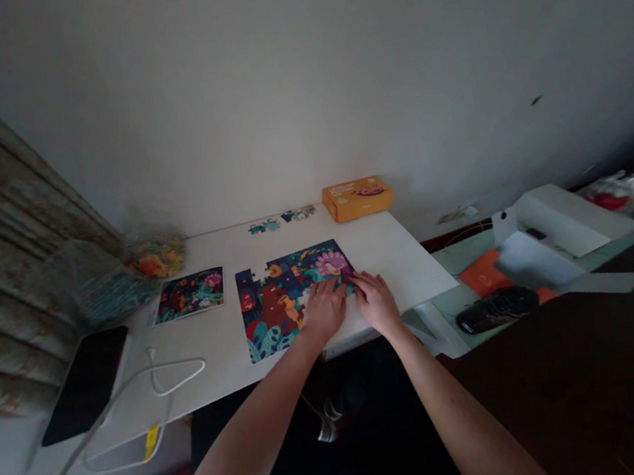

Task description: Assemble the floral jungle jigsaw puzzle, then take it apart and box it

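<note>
A colourful jigsaw puzzle [273, 318], largely joined, lies on the white table in front of me, with a notch in its upper left edge. My left hand [325, 306] rests flat on its lower right part, fingers stretched out over the pieces. At the right edge my right hand [376, 298] has its fingers bent and closed on a dark puzzle piece [347, 274], close to the left fingertips. Both hands hide the puzzle's lower right corner. Left of the puzzle lies a picture card [190, 294] with a similar design.
Loose puzzle pieces [264, 227] lie near the wall, beside an orange box [357, 198]. Clear plastic bags [105, 281], a black phone or tablet [85, 386] and a white cable [177, 365] occupy the left side. An opened white box [530, 258] and a black object [496, 310] are at right.
</note>
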A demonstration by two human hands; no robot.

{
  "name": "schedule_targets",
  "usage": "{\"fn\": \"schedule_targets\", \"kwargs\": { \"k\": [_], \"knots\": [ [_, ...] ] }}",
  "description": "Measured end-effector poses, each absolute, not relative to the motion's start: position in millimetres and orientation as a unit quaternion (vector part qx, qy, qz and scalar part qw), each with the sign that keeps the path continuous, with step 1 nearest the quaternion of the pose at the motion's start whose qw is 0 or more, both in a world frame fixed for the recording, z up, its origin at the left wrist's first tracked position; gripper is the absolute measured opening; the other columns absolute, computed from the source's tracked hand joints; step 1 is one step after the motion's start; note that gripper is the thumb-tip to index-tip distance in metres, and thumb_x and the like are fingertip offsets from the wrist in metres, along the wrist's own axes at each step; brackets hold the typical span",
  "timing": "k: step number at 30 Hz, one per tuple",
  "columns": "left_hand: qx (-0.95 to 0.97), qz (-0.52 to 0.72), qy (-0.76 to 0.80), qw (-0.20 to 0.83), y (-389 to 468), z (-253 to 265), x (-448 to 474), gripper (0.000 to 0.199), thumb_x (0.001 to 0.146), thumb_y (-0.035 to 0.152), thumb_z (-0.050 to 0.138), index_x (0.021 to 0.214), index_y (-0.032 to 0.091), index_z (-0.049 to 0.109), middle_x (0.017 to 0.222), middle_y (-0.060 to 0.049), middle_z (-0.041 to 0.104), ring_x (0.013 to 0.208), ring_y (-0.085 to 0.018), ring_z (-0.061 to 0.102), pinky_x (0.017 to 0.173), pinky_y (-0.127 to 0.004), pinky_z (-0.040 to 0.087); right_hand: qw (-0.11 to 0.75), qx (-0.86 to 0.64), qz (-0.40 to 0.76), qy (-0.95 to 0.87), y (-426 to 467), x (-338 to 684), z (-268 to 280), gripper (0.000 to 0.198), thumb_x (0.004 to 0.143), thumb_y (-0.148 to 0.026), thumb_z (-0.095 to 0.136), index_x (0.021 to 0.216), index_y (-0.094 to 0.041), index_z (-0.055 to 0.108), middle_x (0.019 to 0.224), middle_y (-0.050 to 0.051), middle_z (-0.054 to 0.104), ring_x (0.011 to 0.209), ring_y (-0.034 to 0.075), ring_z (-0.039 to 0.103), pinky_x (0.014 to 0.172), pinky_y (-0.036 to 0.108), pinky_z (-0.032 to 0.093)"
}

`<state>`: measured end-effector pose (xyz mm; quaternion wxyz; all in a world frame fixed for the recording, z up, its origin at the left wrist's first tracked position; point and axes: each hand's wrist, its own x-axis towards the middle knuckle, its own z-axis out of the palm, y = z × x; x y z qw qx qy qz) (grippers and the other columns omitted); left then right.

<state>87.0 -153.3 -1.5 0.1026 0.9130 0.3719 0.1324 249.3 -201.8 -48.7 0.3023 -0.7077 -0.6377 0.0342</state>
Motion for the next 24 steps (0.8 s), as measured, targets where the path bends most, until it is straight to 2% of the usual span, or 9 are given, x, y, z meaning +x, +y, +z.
{"fn": "schedule_targets", "kwargs": {
  "k": [7,12,19,24],
  "knots": [
    [0.927,0.124,0.344,0.087,-152.8,-0.2,85.1,0.034,0.094,0.011,0.051,0.121,0.016,0.07,0.135,-0.016,0.065,0.126,-0.031,0.059,0.111,-0.052,0.045,0.314,-0.705,0.017,-0.636,-203.5,246.8,-46.6,0.041,0.096,-0.012,0.045,0.127,-0.023,0.07,0.138,0.01,0.068,0.131,0.028,0.059,0.117,0.056,0.036],
    [0.926,0.121,0.348,0.078,-153.7,3.4,85.3,0.033,0.097,0.015,0.05,0.124,0.021,0.068,0.134,-0.014,0.065,0.125,-0.031,0.059,0.111,-0.056,0.044,0.312,-0.702,0.011,-0.64,-203.5,246.6,-46.0,0.041,0.096,-0.012,0.046,0.127,-0.024,0.071,0.137,0.01,0.069,0.131,0.028,0.059,0.116,0.056,0.037],
    [0.929,0.107,0.35,0.044,-155.6,-0.4,85.6,0.039,0.103,0.023,0.047,0.139,0.027,0.061,0.151,-0.013,0.056,0.139,-0.03,0.053,0.119,-0.065,0.033,0.304,-0.702,0.017,-0.644,-204.0,247.0,-45.5,0.041,0.096,-0.012,0.045,0.129,-0.022,0.069,0.139,0.01,0.068,0.131,0.029,0.059,0.116,0.056,0.037],
    [0.927,0.115,0.354,0.056,-159.2,-0.3,83.2,0.042,0.106,0.041,0.045,0.142,0.026,0.06,0.153,-0.015,0.055,0.143,-0.031,0.049,0.122,-0.072,0.021,0.304,-0.705,0.02,-0.641,-203.9,246.2,-45.0,0.042,0.095,-0.011,0.046,0.128,-0.023,0.069,0.138,0.009,0.068,0.132,0.028,0.059,0.116,0.055,0.037]
  ]
}}
